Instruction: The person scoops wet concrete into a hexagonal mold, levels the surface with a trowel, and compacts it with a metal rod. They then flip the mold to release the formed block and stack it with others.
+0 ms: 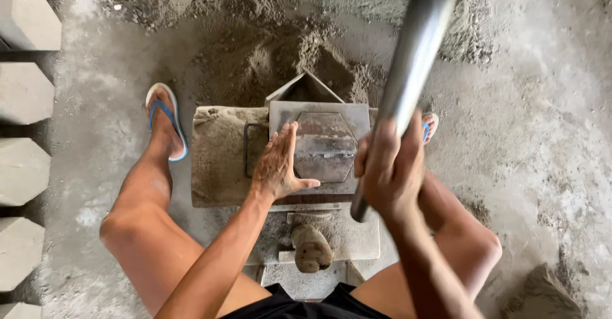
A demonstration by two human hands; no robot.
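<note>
Grey steel mould plate w/ hexagonal welded lid (325, 147), scuffed, cement-dusted, sits on a sandy block just right of the left hand (275, 166). Left hand flat, fingers together, thumb out, palm pressed on plate's edge. Right hand (386, 169) fisted round a long grey metal bar (408, 70), bar raised, tilted up-right above the hand, blurred.

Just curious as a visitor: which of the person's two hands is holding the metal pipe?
The right hand grips the metal pipe, raised and blurred. The left hand lies flat and open against the hexagonal steel mould plate.
</note>
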